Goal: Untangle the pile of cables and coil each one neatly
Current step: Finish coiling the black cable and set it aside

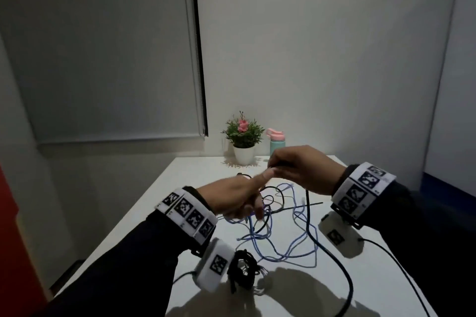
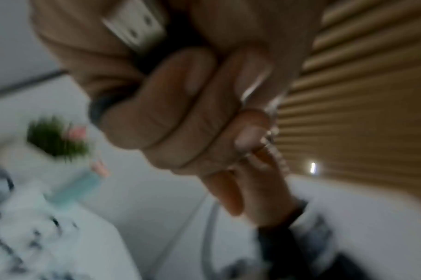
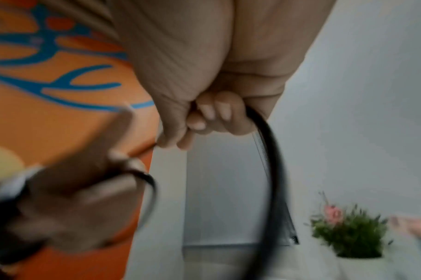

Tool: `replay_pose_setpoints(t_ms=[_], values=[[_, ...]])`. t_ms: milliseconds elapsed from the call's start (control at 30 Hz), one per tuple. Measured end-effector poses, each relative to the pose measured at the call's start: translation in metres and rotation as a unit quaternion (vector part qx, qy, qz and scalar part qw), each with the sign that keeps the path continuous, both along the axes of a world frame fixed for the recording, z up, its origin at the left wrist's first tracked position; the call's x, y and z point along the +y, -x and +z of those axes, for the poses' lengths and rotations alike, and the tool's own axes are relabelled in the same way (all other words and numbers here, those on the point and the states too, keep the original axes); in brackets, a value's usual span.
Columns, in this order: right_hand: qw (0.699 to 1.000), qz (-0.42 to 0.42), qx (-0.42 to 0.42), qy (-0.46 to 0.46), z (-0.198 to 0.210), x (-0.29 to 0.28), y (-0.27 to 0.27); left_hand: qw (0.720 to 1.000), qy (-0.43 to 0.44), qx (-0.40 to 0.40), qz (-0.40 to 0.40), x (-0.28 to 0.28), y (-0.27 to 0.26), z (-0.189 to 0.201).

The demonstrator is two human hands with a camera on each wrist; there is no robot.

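Note:
A loose tangle of blue cables (image 1: 283, 242) and thin black cable (image 1: 279, 194) lies mid-table. Both hands are raised above it and meet. My right hand (image 1: 274, 166) grips a thick black cable (image 1: 313, 234), which hangs down and trails toward the near edge. The right wrist view shows the fingers (image 3: 212, 117) curled round that cable (image 3: 274, 164). My left hand (image 1: 257, 188) points a finger up against the right hand. In the blurred left wrist view its fingers (image 2: 180, 113) curl round a black cable's USB plug (image 2: 135, 26). A coiled black bundle (image 1: 243, 269) lies near the left wrist.
A potted plant (image 1: 243, 136) and a teal bottle with a pink lid (image 1: 277, 143) stand at the far edge of the white table (image 1: 195, 188), against the wall. Camera leads run from both wrists toward the near edge.

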State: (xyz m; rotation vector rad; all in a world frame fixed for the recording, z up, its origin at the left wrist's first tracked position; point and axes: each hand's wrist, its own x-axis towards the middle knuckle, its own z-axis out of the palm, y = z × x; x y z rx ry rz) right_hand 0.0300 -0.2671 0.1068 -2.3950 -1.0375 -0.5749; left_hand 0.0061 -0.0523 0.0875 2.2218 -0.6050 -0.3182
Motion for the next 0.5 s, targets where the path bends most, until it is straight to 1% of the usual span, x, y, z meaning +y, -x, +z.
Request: replay_pose_setpoints(t_ms=[33, 67, 100, 133, 167, 200, 233, 267, 300, 333, 367, 400, 433, 467, 500], values=[[1.0, -0.011, -0.014, -0.014, -0.004, 0.001, -0.002, 0.996, 0.047, 0.055, -0.045, -0.003, 0.003, -0.004], [0.999, -0.022, -0.018, -0.037, -0.009, 0.002, -0.003, 0.984, 0.122, 0.091, -0.09, -0.004, 0.007, -0.004], [0.998, -0.035, -0.019, -0.048, -0.013, 0.003, -0.003, 0.962, 0.215, 0.11, -0.127, -0.005, 0.009, 0.0], [0.998, -0.048, -0.005, -0.046, -0.019, 0.004, -0.002, 0.928, 0.317, 0.119, -0.156, -0.006, 0.01, 0.005], [0.997, -0.06, 0.023, -0.036, -0.026, 0.006, 0.0, 0.885, 0.416, 0.123, -0.171, -0.008, 0.01, 0.011], [0.996, -0.061, 0.067, -0.024, -0.035, 0.009, 0.003, 0.844, 0.495, 0.125, -0.166, -0.011, 0.008, 0.019], [0.992, -0.051, 0.113, -0.009, -0.042, 0.012, 0.008, 0.818, 0.545, 0.111, -0.145, -0.015, 0.005, 0.024], [0.987, -0.033, 0.156, 0.008, -0.047, 0.017, 0.014, 0.817, 0.562, 0.074, -0.11, -0.017, -0.001, 0.025], [0.979, -0.009, 0.206, 0.015, -0.048, 0.021, 0.02, 0.839, 0.54, 0.017, -0.064, -0.018, -0.006, 0.025], [0.961, 0.024, 0.276, -0.008, -0.047, 0.023, 0.024, 0.878, 0.475, -0.058, -0.016, -0.017, -0.011, 0.023], [0.925, 0.068, 0.368, -0.068, -0.043, 0.025, 0.028, 0.915, 0.372, -0.152, 0.029, -0.014, -0.015, 0.018], [0.876, 0.104, 0.454, -0.126, -0.037, 0.024, 0.032, 0.934, 0.248, -0.248, 0.065, -0.01, -0.018, 0.013], [0.833, 0.13, 0.513, -0.162, -0.029, 0.021, 0.034, 0.932, 0.132, -0.325, 0.089, -0.006, -0.021, 0.008], [0.812, 0.148, 0.539, -0.167, -0.023, 0.016, 0.035, 0.923, 0.039, -0.368, 0.107, -0.002, -0.023, 0.003], [0.804, 0.163, 0.549, -0.163, -0.017, 0.01, 0.035, 0.915, -0.036, -0.383, 0.124, 0.002, -0.024, -0.001]])
